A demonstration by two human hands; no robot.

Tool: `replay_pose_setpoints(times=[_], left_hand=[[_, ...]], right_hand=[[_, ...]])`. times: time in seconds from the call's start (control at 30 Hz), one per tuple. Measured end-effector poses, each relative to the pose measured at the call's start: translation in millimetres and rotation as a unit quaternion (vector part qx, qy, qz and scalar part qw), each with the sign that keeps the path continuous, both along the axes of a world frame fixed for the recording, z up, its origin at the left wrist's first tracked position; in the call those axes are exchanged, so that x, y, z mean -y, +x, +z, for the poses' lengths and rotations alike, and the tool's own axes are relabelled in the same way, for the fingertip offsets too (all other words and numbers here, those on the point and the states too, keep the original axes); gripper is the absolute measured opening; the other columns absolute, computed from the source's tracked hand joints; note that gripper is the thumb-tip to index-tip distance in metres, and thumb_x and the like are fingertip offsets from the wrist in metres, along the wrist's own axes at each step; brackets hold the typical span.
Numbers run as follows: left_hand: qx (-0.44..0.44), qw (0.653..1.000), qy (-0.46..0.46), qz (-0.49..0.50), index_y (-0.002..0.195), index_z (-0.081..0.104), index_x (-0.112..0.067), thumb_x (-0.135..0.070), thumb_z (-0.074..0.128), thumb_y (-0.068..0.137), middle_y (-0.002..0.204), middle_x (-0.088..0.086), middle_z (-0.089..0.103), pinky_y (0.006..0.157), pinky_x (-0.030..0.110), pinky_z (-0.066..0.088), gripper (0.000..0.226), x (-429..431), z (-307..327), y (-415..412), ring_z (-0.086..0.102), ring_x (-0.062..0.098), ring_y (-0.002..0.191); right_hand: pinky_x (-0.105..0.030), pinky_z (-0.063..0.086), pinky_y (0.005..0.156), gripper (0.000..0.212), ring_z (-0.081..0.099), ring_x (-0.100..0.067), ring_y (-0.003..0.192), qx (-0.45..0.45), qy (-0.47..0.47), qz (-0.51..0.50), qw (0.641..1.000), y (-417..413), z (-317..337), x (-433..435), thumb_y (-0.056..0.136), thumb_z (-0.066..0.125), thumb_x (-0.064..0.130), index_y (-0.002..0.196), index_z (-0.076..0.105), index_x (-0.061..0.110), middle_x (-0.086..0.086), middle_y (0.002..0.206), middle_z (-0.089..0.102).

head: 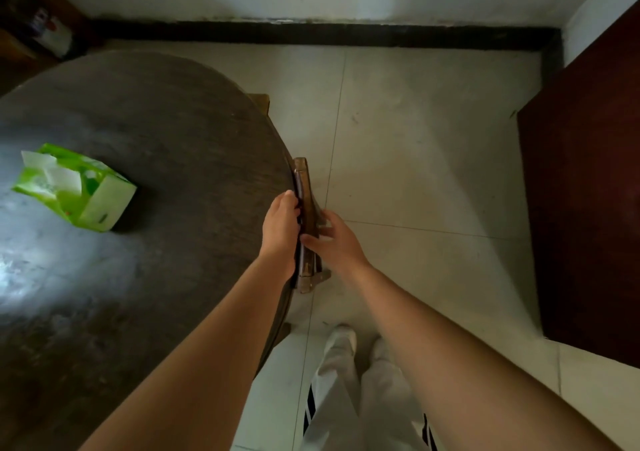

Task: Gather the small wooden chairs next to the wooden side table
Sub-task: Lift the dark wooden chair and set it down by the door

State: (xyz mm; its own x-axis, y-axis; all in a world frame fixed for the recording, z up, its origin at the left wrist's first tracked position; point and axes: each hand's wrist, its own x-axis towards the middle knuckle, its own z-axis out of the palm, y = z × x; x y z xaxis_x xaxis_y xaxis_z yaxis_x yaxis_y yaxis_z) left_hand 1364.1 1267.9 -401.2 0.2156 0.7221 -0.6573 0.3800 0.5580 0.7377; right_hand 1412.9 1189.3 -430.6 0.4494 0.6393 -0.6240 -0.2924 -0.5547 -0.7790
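floor (433, 159) open right | table (138, 277) blocks left | cabinet (588, 208) far right

Both arms out, hands meeting at frame centre.

We've got the L forearm running up from bottom left, left hand (282, 223) knuckles up, fingers curled down in a grip. R forearm comes in from bottom right; right hand (334, 239) sits just beside the L, fingers spread and loose, thumb pointing toward the other hand. Legs and feet at bottom centre.

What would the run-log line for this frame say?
stage: gripping chair | left hand: on chair back | right hand: on chair back | chair: tucked against round table
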Motion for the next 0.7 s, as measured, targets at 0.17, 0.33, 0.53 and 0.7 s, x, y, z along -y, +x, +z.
replay_pose_setpoints(times=[0.17,0.33,0.53,0.7], left_hand=[[0.004,0.999,0.033,-0.023,0.126,0.054,-0.026,-0.033,0.049,0.091,0.114,-0.004,0.063,0.092,0.03,0.047,0.036,7,-3,-6,0.058,0.009,0.106],[0.01,0.998,0.049,-0.049,0.125,0.054,-0.023,-0.021,0.056,0.089,0.108,-0.005,0.065,0.086,0.029,0.053,0.036,13,-5,3,0.062,0.008,0.1],[-0.054,0.985,0.015,-0.165,0.139,0.042,-0.017,-0.021,0.066,0.084,0.13,0.004,0.056,0.1,0.041,0.047,0.059,22,-21,28,0.055,0.02,0.115],[-0.033,0.979,-0.022,-0.199,0.146,0.022,-0.028,-0.023,0.062,0.087,0.141,0.005,0.046,0.102,0.042,0.041,0.072,24,-33,44,0.045,0.026,0.128]], right_hand=[[-0.015,0.045,0.072,0.044,0.057,0.002,0.09,0.004,0.019,0.0,1.0,-11,-14,-1,0.082,0.07,0.026,0.121,0.052,0.033,0.018,0.105,0.061],[-0.015,0.046,0.069,0.035,0.059,-0.002,0.092,0.015,-0.011,-0.021,1.0,-3,-19,5,0.084,0.064,0.018,0.113,0.053,0.034,0.02,0.095,0.062],[-0.017,0.043,0.063,0.047,0.06,-0.021,0.104,0.048,-0.066,-0.02,0.996,15,-26,11,0.088,0.057,0.019,0.132,0.041,0.022,-0.001,0.117,0.062],[-0.037,0.052,0.088,0.039,0.06,-0.02,0.105,-0.07,-0.012,-0.078,0.994,13,-27,12,0.093,0.047,0.031,0.132,0.045,0.026,-0.003,0.122,0.061]])
